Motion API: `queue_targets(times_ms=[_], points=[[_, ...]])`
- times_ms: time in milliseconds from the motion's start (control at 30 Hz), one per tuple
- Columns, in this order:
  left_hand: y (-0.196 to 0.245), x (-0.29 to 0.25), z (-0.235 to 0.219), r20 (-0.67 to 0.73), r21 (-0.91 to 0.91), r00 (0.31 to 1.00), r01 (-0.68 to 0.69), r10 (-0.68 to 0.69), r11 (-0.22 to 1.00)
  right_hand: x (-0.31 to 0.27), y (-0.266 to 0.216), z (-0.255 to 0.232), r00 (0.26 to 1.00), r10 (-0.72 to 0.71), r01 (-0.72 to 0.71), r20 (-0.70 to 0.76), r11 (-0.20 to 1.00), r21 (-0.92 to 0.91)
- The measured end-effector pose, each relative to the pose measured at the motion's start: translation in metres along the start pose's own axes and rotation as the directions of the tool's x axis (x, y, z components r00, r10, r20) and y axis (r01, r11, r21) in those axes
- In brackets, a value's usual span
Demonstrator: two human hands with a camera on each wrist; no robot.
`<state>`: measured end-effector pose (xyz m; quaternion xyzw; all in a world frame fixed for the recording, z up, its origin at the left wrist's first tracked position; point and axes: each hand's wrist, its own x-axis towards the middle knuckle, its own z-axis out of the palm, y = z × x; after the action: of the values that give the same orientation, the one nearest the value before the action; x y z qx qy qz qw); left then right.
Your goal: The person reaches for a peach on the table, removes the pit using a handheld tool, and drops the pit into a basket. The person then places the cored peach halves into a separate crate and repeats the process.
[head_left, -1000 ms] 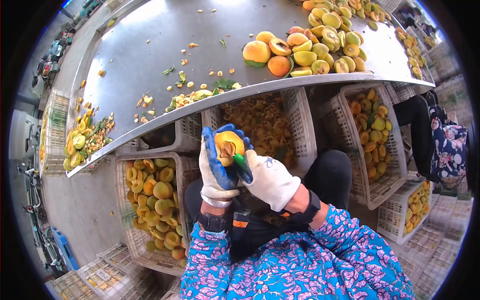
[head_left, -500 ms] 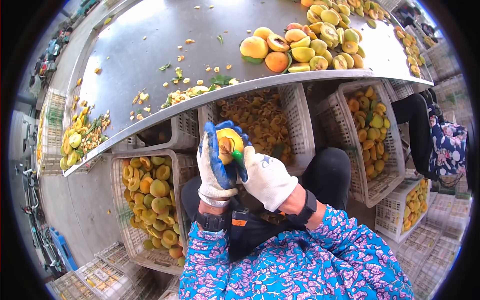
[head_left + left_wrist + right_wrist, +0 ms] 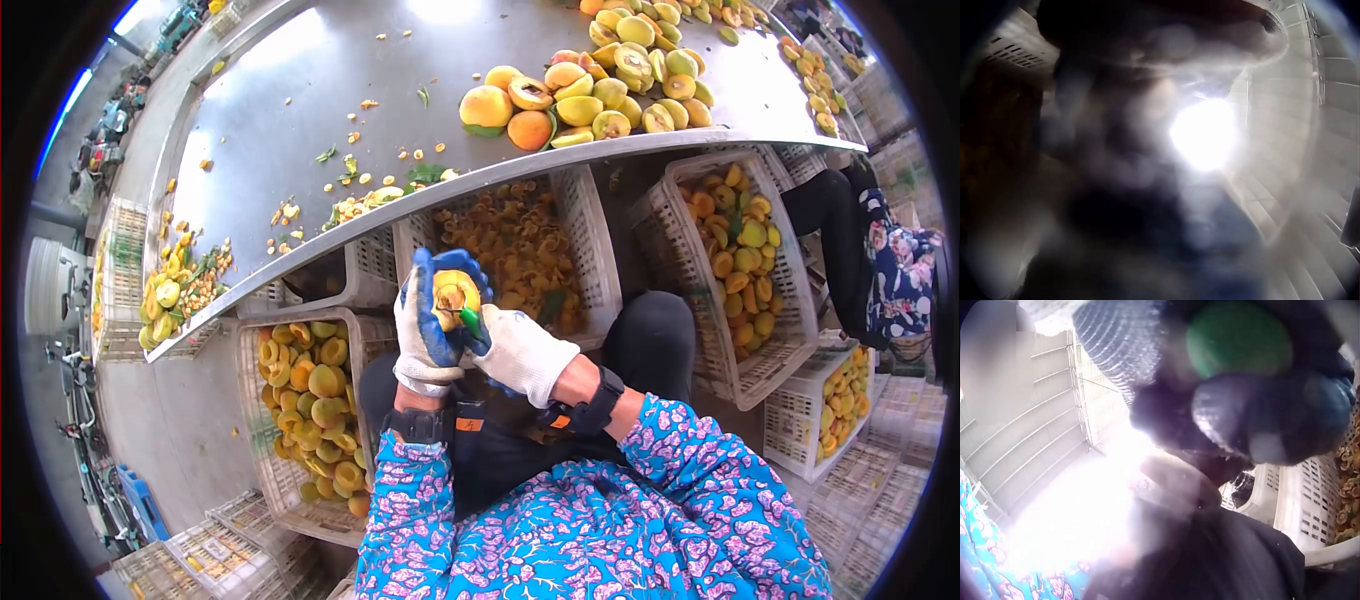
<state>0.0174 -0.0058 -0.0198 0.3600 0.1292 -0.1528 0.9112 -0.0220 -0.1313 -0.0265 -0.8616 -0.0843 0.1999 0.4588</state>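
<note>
My left hand point(image 3: 428, 335), in a white glove with blue coating, cups a cut yellow peach point(image 3: 455, 292) with its cut face up. Its centre is brown and rough. The right hand point(image 3: 525, 352), gloved alike, grips a small tool by its green handle point(image 3: 470, 320). A thin dark tip of the tool reaches into the middle of the cut face. In the right wrist view, the rounded green handle point(image 3: 1239, 340) shows between blue-coated fingers point(image 3: 1272, 419). Glare and blur hide the left hand's work in the left wrist view.
A metal table point(image 3: 300, 120) in front bears peaches point(image 3: 610, 95), leaves and scraps. Beneath its edge stands a crate point(image 3: 590, 240) of trimmings. Crates of peach halves stand at left point(image 3: 315, 400) and right point(image 3: 740, 260). Another person's legs point(image 3: 830, 230) are at far right.
The green-handled tool has shifted slightly at the peach's centre, and the cut face looks more worked. Both hands stay together; the head view has shifted a little.
</note>
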Motion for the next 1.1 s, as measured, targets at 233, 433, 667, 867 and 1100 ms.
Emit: queue_targets(times_ms=[233,433,667,867,1100], points=[[0.002,-0.013,0.0,0.046,0.085,0.998,-0.035,0.031,0.996,-0.022,-0.024,-0.005,0.996,-0.032,0.014,-0.082,0.978,-0.206],[0.004,-0.001,-0.01,-0.013,0.09,0.998,-0.054,0.055,0.994,-0.011,-0.025,-0.002,0.998,-0.02,0.011,-0.055,0.986,-0.167],[0.007,0.015,-0.023,-0.041,-0.111,0.999,-0.021,0.017,0.994,0.02,-0.015,-0.005,0.998,-0.066,0.068,0.02,0.99,-0.127],[0.002,-0.003,-0.009,0.06,0.034,0.991,-0.118,0.116,0.992,-0.021,-0.018,-0.007,0.97,-0.115,0.146,-0.213,0.98,0.138],[0.008,-0.001,-0.011,0.157,0.159,0.987,-0.072,0.047,0.985,-0.017,-0.01,-0.021,0.971,-0.092,0.09,-0.22,0.996,-0.023]])
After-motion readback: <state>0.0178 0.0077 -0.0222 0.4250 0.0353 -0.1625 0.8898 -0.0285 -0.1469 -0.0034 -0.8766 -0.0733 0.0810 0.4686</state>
